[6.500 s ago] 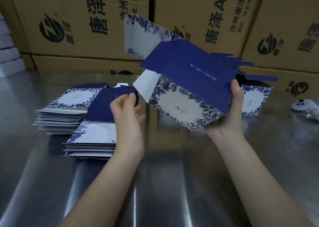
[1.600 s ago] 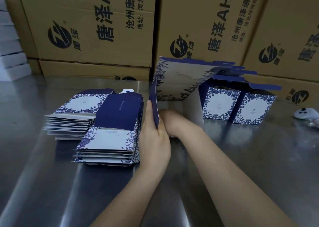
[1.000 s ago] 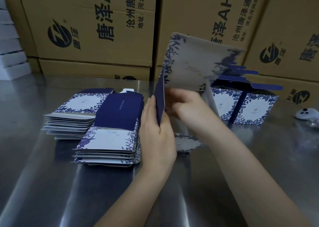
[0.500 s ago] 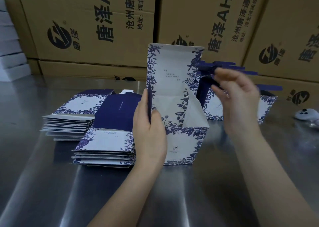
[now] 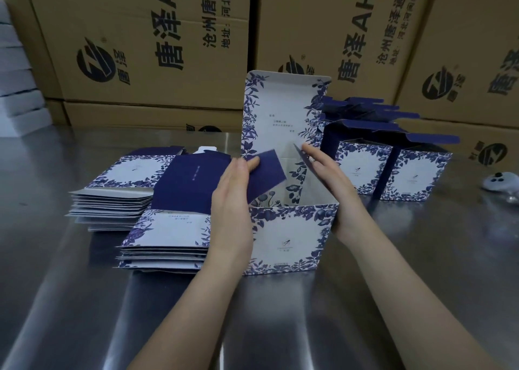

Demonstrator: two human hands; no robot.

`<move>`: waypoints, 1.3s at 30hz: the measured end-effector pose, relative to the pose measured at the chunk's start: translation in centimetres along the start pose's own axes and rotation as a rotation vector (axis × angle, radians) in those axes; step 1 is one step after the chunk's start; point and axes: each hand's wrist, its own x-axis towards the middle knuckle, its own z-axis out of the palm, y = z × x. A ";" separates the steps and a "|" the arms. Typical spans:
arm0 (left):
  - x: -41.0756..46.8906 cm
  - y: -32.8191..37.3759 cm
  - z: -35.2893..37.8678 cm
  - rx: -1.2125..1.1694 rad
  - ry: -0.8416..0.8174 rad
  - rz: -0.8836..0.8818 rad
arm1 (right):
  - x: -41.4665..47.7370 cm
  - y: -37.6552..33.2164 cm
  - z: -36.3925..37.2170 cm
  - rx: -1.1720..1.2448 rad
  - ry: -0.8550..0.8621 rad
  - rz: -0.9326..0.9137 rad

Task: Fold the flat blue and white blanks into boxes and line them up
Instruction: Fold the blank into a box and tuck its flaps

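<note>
Steel table [image 5: 84, 299], with a wall of printed brown cartons [image 5: 140, 46] behind it. Two stacks of flat blanks lie at the left, the far stack [image 5: 112, 198] and the near stack [image 5: 165, 243] just beside each other. One half-made box [image 5: 289, 237] stands in the middle, touching the near stack, with its lid [image 5: 280, 116] upright. At the right two finished boxes [image 5: 362, 170] show their fronts side by side; more stand behind them, but I cannot tell how many. One white controller [image 5: 500, 181] lies far right. The left hand [image 5: 233, 209], fingers straight, presses the blue left flap [image 5: 266, 173] inward; the right hand [image 5: 334, 189], also flat, rests against the right flap [image 5: 304, 159]. Half a second ago the right hand was raised clear of the box and the left flap was upright; now it tilts in.
</note>
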 end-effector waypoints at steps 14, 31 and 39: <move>1.1 0.2 -0.4 -0.107 0.055 -0.197 | -0.1 0.1 0.2 0.085 0.047 0.090; 1.0 0.2 -0.5 -0.072 0.031 -0.167 | -0.6 0.3 0.0 0.083 -0.003 0.152; 1.1 -0.1 -0.5 -0.059 0.040 -0.152 | -0.5 0.3 0.5 0.081 0.066 0.121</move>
